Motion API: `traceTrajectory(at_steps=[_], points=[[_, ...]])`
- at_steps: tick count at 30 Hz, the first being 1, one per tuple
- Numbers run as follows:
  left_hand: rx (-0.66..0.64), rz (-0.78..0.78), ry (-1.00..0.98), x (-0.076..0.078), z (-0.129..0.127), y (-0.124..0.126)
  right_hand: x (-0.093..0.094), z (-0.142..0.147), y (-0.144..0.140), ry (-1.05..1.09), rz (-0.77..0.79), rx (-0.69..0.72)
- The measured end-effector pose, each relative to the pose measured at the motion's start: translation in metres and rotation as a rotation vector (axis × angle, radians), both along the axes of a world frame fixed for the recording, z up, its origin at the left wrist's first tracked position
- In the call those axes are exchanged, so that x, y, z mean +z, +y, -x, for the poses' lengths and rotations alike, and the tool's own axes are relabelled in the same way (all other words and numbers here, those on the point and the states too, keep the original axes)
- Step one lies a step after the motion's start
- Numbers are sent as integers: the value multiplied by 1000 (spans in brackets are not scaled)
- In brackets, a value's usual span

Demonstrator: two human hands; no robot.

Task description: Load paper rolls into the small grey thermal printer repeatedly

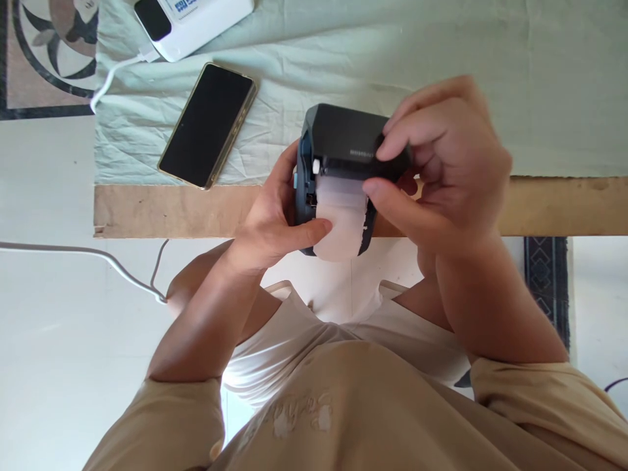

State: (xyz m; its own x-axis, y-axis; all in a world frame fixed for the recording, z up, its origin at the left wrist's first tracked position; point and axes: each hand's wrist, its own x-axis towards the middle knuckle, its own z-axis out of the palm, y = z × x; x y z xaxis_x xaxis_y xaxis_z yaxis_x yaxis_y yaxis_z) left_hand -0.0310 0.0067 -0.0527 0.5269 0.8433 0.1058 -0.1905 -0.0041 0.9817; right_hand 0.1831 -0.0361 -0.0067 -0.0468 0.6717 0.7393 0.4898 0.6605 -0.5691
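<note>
A small dark portable thermal printer (pixel 350 134) is held above the table's front edge, its lid tilted up. From under the lid hangs a strip of whitish paper (pixel 339 232) with one ragged side. My left hand (pixel 267 226) wraps the printer's left side, its thumb lying on the paper. On the other side, my right hand (pixel 449 154) pinches the right end of the black lid, thumb below and fingers above. The undersides of the printer and my left fingers are mostly hidden.
A black smartphone (pixel 206 124) in a clear-edged case lies on the pale green cloth (pixel 540 91). Behind it is a white power bank (pixel 201 26) with a white cable (pixel 115 72). The table's bare wooden edge (pixel 176 210) runs along the front, above my lap.
</note>
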Motion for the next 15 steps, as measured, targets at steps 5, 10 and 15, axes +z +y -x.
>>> traceTrajectory(at_steps=[5,10,15], points=[[11,-12,-56,1,0,-3,1,-8,-3,-140,91,105],[18,28,-67,9,-1,-6,0,-9,-5,-161,148,120],[16,62,-94,15,-3,-9,2,-11,-6,-183,207,117]])
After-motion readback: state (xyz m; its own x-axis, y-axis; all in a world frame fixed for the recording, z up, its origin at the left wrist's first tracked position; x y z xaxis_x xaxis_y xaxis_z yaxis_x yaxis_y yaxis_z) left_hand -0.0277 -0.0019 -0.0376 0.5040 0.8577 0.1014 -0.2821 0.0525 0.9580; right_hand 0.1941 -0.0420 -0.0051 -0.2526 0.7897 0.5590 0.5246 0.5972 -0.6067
